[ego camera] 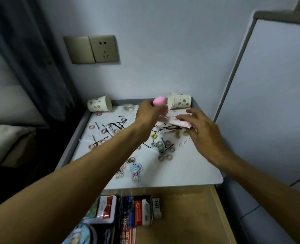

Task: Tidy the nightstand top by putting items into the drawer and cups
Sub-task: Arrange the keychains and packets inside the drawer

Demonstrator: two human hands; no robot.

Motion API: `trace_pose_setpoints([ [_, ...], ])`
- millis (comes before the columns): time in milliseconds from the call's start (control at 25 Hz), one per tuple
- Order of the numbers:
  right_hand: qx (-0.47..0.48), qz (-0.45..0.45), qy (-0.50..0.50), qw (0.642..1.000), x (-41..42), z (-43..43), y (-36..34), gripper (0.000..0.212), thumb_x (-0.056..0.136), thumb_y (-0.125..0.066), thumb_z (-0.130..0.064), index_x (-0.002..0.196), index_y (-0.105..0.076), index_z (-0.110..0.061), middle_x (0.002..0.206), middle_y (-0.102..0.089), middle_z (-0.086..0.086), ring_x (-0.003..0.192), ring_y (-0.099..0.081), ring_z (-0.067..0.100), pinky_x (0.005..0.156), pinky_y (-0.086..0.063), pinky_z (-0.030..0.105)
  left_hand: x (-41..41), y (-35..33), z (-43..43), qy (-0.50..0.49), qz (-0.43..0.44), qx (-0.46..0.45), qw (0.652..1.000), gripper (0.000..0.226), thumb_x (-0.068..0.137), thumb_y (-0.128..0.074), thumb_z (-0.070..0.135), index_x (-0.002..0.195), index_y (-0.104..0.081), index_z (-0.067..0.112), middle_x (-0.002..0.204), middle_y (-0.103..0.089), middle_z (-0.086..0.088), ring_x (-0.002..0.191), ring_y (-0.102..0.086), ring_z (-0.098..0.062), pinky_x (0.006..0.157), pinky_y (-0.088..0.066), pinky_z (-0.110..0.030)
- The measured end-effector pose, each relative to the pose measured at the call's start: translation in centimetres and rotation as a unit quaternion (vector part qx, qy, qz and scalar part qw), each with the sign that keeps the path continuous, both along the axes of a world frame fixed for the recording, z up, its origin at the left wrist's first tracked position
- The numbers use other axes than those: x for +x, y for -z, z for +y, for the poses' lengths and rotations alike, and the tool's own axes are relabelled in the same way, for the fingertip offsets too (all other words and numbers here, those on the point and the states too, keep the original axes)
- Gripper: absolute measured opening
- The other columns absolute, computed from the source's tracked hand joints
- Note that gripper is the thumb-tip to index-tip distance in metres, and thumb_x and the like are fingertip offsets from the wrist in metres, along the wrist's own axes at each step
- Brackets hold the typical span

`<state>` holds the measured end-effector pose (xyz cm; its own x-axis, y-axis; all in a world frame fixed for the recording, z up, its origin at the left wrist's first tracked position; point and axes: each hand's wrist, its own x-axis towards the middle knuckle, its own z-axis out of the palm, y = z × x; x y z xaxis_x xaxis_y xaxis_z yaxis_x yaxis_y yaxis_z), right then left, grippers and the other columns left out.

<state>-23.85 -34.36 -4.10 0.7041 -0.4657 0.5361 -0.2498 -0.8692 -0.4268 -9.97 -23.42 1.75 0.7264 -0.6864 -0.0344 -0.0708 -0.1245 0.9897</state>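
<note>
My left hand (148,112) grips a pink egg-shaped sponge (159,101) above the back of the white nightstand top (189,169), just left of a tipped paper cup (180,100). A second paper cup (100,103) lies on its side at the back left corner. My right hand (201,131) reaches over a pink flat packet (177,122), thumb under it and fingers on top. Small hair ties (160,146), black hairpins (117,125) and cartoon keychain figures (135,170) are scattered over the top. The wooden drawer (186,217) stands pulled out below.
Boxes and packets (137,213) and a round tin (80,235) fill the drawer's left side. A wall socket (92,49) is above the nightstand. A white cabinet (269,103) stands at the right, a curtain (31,59) and bedding (3,141) at the left.
</note>
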Motion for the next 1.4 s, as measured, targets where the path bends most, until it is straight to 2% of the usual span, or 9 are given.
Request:
trace_pose_setpoints([
  [200, 0.079, 0.017, -0.113, 0.990, -2.7, 8.7, -0.4, 0.047, 0.084, -0.069, 0.000, 0.122, -0.067, -0.029, 0.132, -0.054, -0.003, 0.119, -0.050, 0.008, 0.097, -0.038, 0.006, -2.0, 1.2, 11.2, 0.033, 0.231, -0.045, 0.971, 0.030, 0.090, -0.065, 0.017, 0.117, -0.061, 0.007, 0.114, -0.067, -0.015, 0.099, -0.063, -0.027, 0.089, -0.054, -0.041],
  [320, 0.170, 0.056, -0.187, 0.966, -3.2, 12.9, -0.3, 0.051, 0.083, -0.069, 0.001, 0.117, -0.066, -0.037, 0.127, -0.051, -0.011, 0.119, -0.045, -0.004, 0.095, -0.040, 0.007, -2.8, 2.1, 16.0, 0.025, 0.267, -0.054, 0.962, 0.039, 0.082, -0.071, 0.017, 0.120, -0.063, 0.008, 0.115, -0.069, -0.014, 0.099, -0.067, -0.027, 0.090, -0.056, -0.041],
  [480, 0.419, 0.112, -0.255, 0.864, -3.4, 15.5, -0.5, 0.049, 0.079, -0.076, -0.015, 0.123, -0.065, -0.034, 0.138, -0.046, -0.020, 0.127, -0.044, -0.005, 0.095, -0.045, 0.014, -2.5, 2.9, 19.1, -0.006, 0.241, -0.058, 0.969, 0.034, 0.086, -0.068, 0.013, 0.119, -0.063, 0.008, 0.107, -0.073, -0.011, 0.097, -0.071, -0.028, 0.082, -0.059, -0.039],
  [600, 0.538, 0.122, -0.234, 0.800, -3.3, 15.8, -0.9, 0.039, 0.081, -0.073, -0.036, 0.119, -0.069, -0.029, 0.125, -0.065, -0.010, 0.117, -0.059, 0.004, 0.094, -0.048, 0.020, -2.5, 3.3, 19.6, -0.007, 0.220, -0.056, 0.974, 0.029, 0.087, -0.069, 0.013, 0.116, -0.065, 0.015, 0.108, -0.072, -0.010, 0.089, -0.073, -0.026, 0.064, -0.059, -0.038],
  [840, 0.594, 0.070, -0.158, 0.785, -1.7, 15.7, 0.1, 0.037, 0.082, -0.073, -0.011, 0.117, -0.062, -0.018, 0.106, -0.073, 0.011, 0.097, -0.071, 0.026, 0.087, -0.055, 0.035, -2.3, 4.2, 18.7, 0.031, 0.142, -0.004, 0.989, 0.042, 0.083, -0.076, 0.020, 0.122, -0.061, 0.023, 0.114, -0.070, 0.002, 0.099, -0.070, -0.018, 0.082, -0.058, -0.046],
  [1000, 0.584, 0.082, -0.128, 0.798, -1.6, 14.4, 0.4, 0.063, 0.076, -0.076, 0.000, 0.123, -0.057, -0.039, 0.113, -0.070, 0.009, 0.100, -0.070, 0.024, 0.092, -0.055, 0.043, -1.6, 4.4, 18.2, -0.002, -0.042, 0.036, 0.998, 0.037, 0.081, -0.077, 0.014, 0.111, -0.057, 0.024, 0.110, -0.069, 0.009, 0.102, -0.065, -0.006, 0.085, -0.056, -0.032],
  [1080, 0.586, 0.097, -0.141, 0.792, -1.7, 14.1, 0.4, 0.071, 0.076, -0.075, 0.002, 0.126, -0.054, -0.044, 0.113, -0.071, 0.008, 0.101, -0.070, 0.024, 0.093, -0.054, 0.044, -1.7, 4.4, 18.0, 0.041, -0.109, 0.042, 0.992, 0.034, 0.079, -0.078, 0.008, 0.102, -0.060, 0.025, 0.107, -0.069, 0.011, 0.103, -0.064, -0.008, 0.084, -0.057, -0.039],
  [1280, 0.565, 0.134, -0.160, 0.798, -1.6, 13.7, 1.2, 0.056, 0.069, -0.086, -0.025, 0.120, -0.064, -0.029, 0.116, -0.071, -0.003, 0.116, -0.062, 0.014, 0.106, -0.044, 0.041, -2.6, 5.2, 17.4, 0.145, -0.151, 0.077, 0.975, 0.041, 0.074, -0.076, -0.003, 0.102, -0.071, 0.026, 0.101, -0.071, 0.009, 0.093, -0.067, -0.009, 0.081, -0.058, -0.038],
  [1400, 0.613, 0.131, -0.171, 0.760, -2.0, 14.0, 0.9, 0.046, 0.070, -0.075, -0.036, 0.112, -0.068, -0.019, 0.110, -0.073, 0.005, 0.109, -0.066, 0.022, 0.100, -0.049, 0.036, -2.6, 5.4, 17.3, 0.179, -0.131, 0.093, 0.971, 0.041, 0.074, -0.075, -0.006, 0.105, -0.073, 0.022, 0.101, -0.072, 0.006, 0.091, -0.068, -0.010, 0.078, -0.059, -0.036],
])
